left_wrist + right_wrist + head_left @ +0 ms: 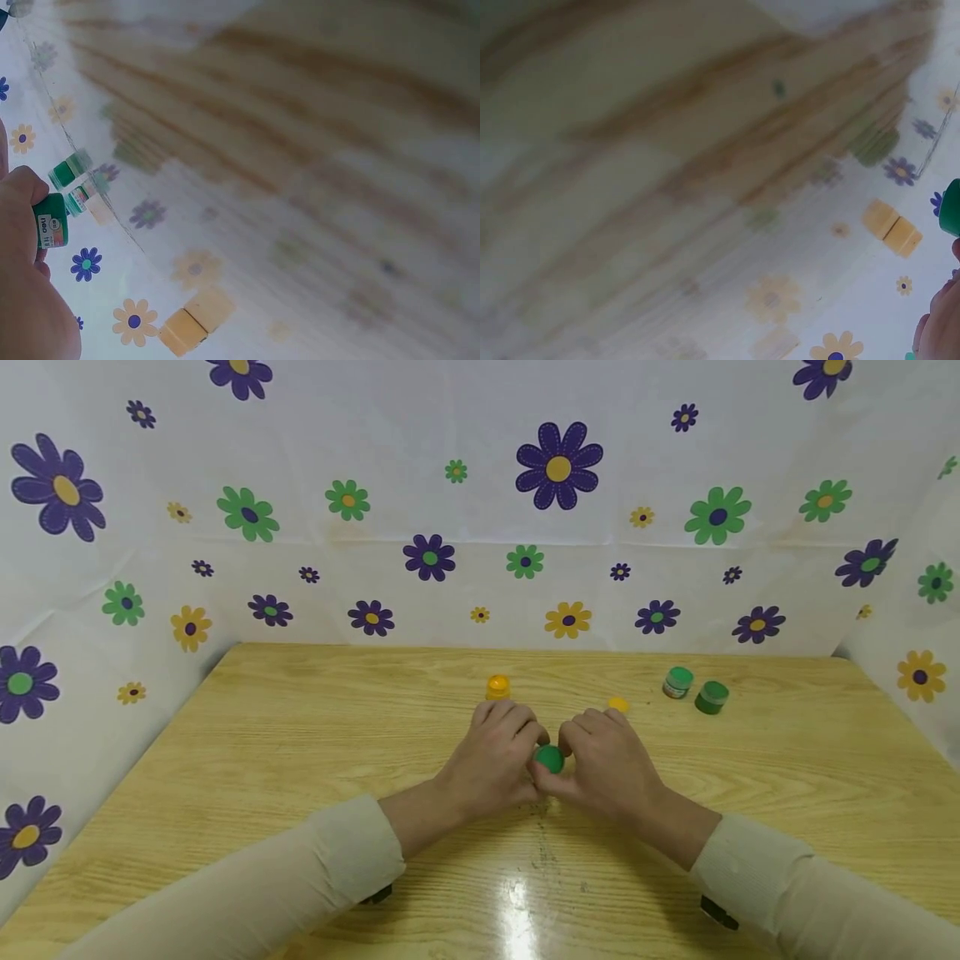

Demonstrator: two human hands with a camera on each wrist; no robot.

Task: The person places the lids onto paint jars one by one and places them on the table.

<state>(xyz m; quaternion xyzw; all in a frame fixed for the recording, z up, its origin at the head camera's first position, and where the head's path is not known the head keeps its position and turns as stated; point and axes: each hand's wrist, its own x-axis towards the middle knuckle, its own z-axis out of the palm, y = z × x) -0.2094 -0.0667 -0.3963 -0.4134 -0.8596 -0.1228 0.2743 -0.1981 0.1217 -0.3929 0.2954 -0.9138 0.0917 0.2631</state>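
Both hands meet over the middle of the table around a small green paint jar (550,759). My left hand (495,758) grips it from the left, thumb and fingers curled about it. From the other side my right hand (611,764) holds it too, with the thumb along its near edge. In the left wrist view the green jar (51,221) shows a printed label, beside the left hand (34,277). At the right edge of the right wrist view, only part of the jar (951,210) and of the right hand (941,322) appears.
An orange jar (498,687) stands just beyond the left hand. Past the right hand lies a small flat orange piece (618,704), partly hidden. Two more green jars (678,682) stand at the back right. Flowered white cloth (480,585) hangs behind the wooden table (300,727).
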